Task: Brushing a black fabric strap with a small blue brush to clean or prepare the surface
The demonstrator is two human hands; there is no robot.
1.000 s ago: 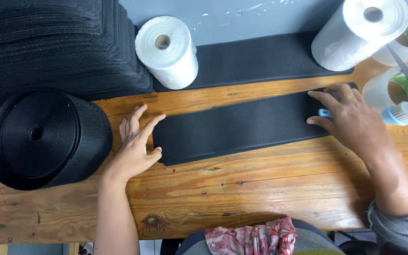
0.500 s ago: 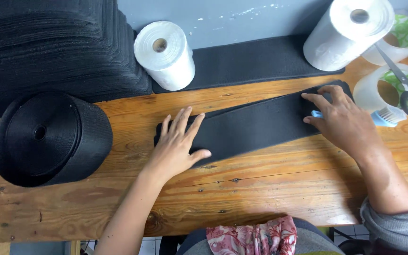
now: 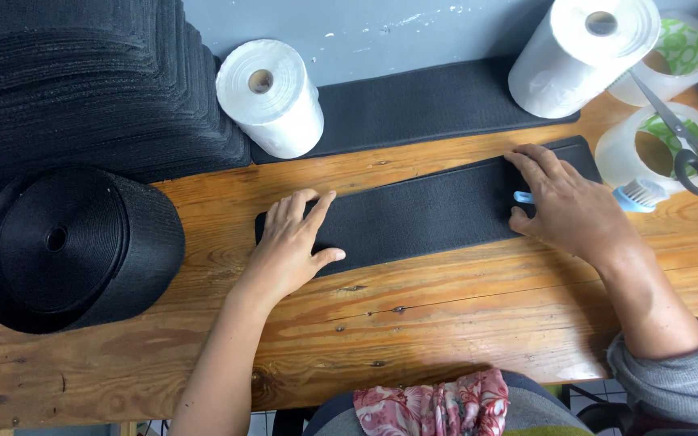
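Black strip (image 3: 430, 211), black webbing roll (image 3: 74, 246), 2 white paper rolls (image 3: 272, 97), light-blue brush (image 3: 636, 195), warm brown table (image 3: 414, 323)

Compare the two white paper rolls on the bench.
The white paper roll at the right is larger and stands at the back strip's right end; the smaller white paper roll at the middle stands nearer the black stack. The right one's core hole looks darker. Both stand upright, tilted in view, on the dark strip.

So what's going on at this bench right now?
A person presses both palms flat on a black fabric strip lying across the wooden bench. The left hand holds down its left end; the right hand covers the right end, with a small blue brush partly under it. Scissors rest on tape rolls nearby.
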